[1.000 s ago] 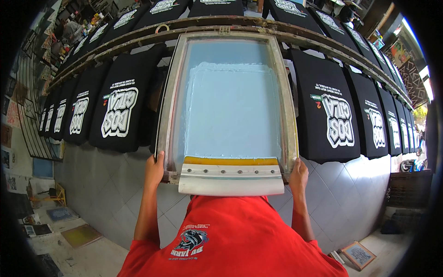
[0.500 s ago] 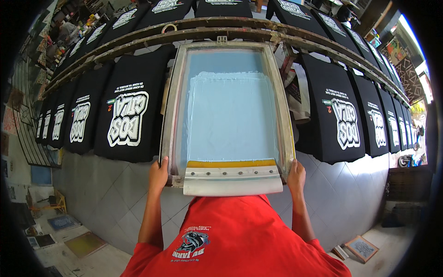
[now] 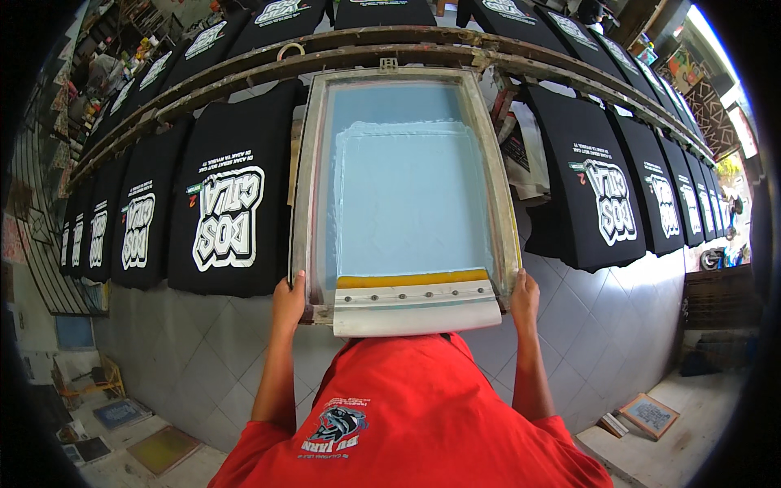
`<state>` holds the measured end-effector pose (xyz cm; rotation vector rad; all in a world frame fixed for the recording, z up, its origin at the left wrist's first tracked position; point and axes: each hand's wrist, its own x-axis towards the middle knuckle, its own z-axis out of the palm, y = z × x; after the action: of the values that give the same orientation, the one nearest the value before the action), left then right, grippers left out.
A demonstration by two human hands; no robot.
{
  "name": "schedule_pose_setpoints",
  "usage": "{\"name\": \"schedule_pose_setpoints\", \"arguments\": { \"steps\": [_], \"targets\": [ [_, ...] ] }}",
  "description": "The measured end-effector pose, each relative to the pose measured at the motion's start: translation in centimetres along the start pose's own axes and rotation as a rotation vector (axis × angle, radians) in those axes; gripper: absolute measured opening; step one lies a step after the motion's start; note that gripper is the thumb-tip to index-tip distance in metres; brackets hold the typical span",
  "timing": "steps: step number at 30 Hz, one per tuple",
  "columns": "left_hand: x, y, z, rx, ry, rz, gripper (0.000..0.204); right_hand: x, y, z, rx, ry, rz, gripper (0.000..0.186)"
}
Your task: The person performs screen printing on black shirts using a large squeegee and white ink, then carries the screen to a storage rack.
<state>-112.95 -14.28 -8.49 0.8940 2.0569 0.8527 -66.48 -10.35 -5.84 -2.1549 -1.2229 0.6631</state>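
Note:
A framed printing screen (image 3: 399,195) with pale blue ink on its mesh is in front of me. A wide squeegee (image 3: 415,313) with a yellow blade and metal strip lies across its near end. My left hand (image 3: 289,297) is closed round the lower left side of the screen's frame. My right hand (image 3: 525,297) grips the lower right side the same way. Black printed shirts (image 3: 228,195) on boards flank the screen on both sides.
Wooden rails (image 3: 553,69) run behind the screen, with more black shirts (image 3: 386,12) beyond them. A tiled floor (image 3: 195,342) shows below. Small framed screens (image 3: 651,415) lie at the lower right and lower left. Cluttered shelves (image 3: 81,65) stand at the upper left.
The screen shifted slightly down and right at half a second ago, then a little up again in view, with both hands still on it and the surrounding shirts shifting as well.

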Motion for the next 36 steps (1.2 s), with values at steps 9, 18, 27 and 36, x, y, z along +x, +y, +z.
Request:
{"name": "schedule_pose_setpoints", "arguments": {
  "steps": [9, 18, 27, 36],
  "targets": [
    [0.6, -2.4, 1.2, -0.035, -0.018, 0.03, 0.05, 0.6, 2.5, 1.2, 0.03, -0.001, -0.011, 0.046],
    [1.1, -4.3, 1.8, -0.195, -0.037, 0.013, 0.051, 1.0, 3.0, 1.4, 0.12, -0.035, 0.001, 0.047],
    [0.2, -5.0, 1.5, -0.248, -0.014, 0.01, 0.042, 1.4, 5.8, 1.5, 0.396, -0.149, -0.016, 0.041],
    [0.2, -5.4, 2.1, -0.224, 0.06, 0.04, 0.039, 1.2, 4.4, 1.5, 0.329, -0.088, -0.064, 0.043]
  ]
}}
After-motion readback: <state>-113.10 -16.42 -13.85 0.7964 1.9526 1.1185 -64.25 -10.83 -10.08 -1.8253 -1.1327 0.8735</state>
